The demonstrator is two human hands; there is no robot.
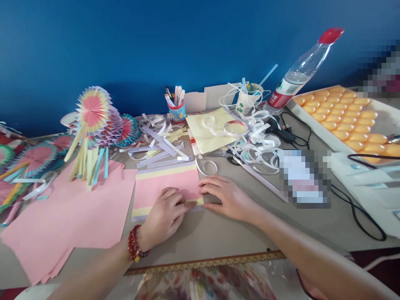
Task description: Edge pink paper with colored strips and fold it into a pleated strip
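Table [200, 243]: braided front edge nearest, bare strip behind. Left hand [165, 213]: loosely curled on striped sheet [155, 182]; cannot tell whether it grips. Right hand [228, 198]: half open, fingertips at sheet's right edge, nothing gripped. Striped sheet: flat, mid-table, pink centre, yellow and lilac bands. Left: pink paper [93, 212], fanned. Right: bare tabletop. Beyond, crowding the far edge: paper strips [161, 140], yellow paper [204, 139], paper wheel [91, 109], pen cup [177, 114], bottle [289, 86].
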